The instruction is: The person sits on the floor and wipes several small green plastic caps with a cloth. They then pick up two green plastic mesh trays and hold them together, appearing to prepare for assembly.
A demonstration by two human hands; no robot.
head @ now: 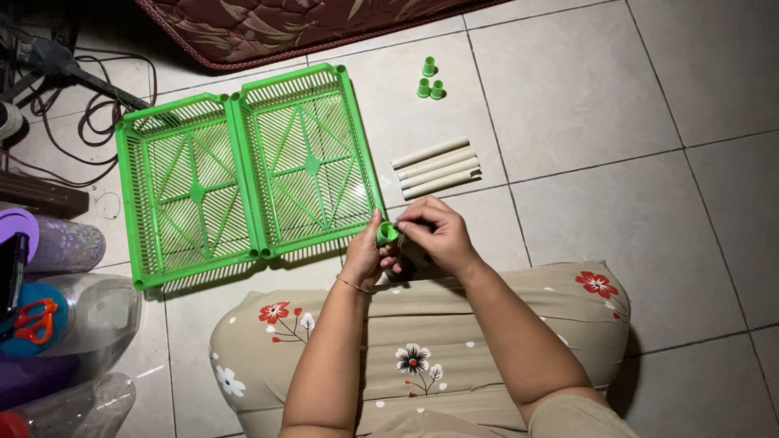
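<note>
Head view, person seated on pale tiled floor [584,89], floral cushion [422,349] across the lap.

Left hand [363,255] and right hand [434,235] meet just above the cushion. Between them sits a small green plastic socket cap [387,234], at the near right corner of the right-hand green slatted plastic tray [312,162]. Left thumb and fingers are pinched on the cap from its 8 o'clock side; right fingertips are closed on it from 3 o'clock. Whether the cap is already seated on the tray corner cannot be told.

A second green slatted plastic tray [191,195] lies touching the first, at its 9 o'clock.

Judged progress: early. Both trays lie flat and unstacked. Four cream plastic tubes [436,168] lie side by side on the floor at 1 o'clock from the hands, none fitted. Three loose green socket caps [431,81] stand further off at 12 o'clock, unused. So at most one cap is in hand; tubes, remaining caps and stacking all appear left.

Periphery: dark cables [81,105] at 10 o'clock, clear bottles and orange-handled scissors [32,320] at 9 o'clock.
</note>
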